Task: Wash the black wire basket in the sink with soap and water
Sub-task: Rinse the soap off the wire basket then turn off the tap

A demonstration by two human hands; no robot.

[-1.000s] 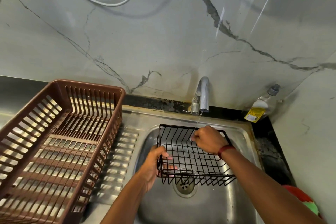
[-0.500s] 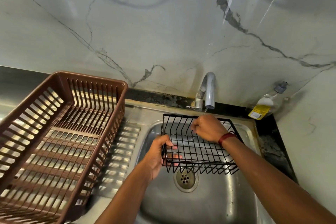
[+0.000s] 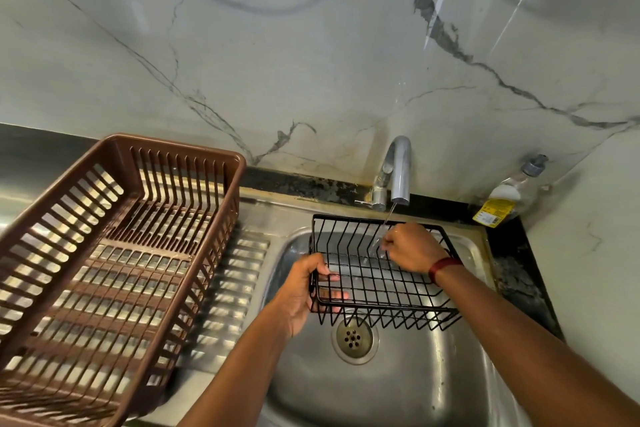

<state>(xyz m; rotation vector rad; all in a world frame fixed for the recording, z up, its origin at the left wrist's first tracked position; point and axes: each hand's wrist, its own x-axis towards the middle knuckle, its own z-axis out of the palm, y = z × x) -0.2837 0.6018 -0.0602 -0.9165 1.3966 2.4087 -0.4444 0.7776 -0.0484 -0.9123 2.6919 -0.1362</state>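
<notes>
The black wire basket [image 3: 375, 282] hangs tilted above the steel sink [image 3: 408, 392], under the chrome tap [image 3: 399, 170]. A thin stream of water runs from the tap onto the basket's back wall. My left hand [image 3: 303, 291] grips the basket's left end, fingers curled through the wires. My right hand [image 3: 412, 246], with a red band at the wrist, has its fingers curled on the back wall's wires where the water lands. I see no sponge or foam.
A large brown slatted plastic crate [image 3: 114, 253] stands on the ribbed drainboard [image 3: 239, 270] to the left. A clear soap bottle with a yellow label [image 3: 504, 196] leans in the right back corner. The drain [image 3: 354, 338] lies below the basket.
Both hands keep their hold. The basket has risen a little toward the tap, and my right hand has moved slightly along the back wall in the stream.
</notes>
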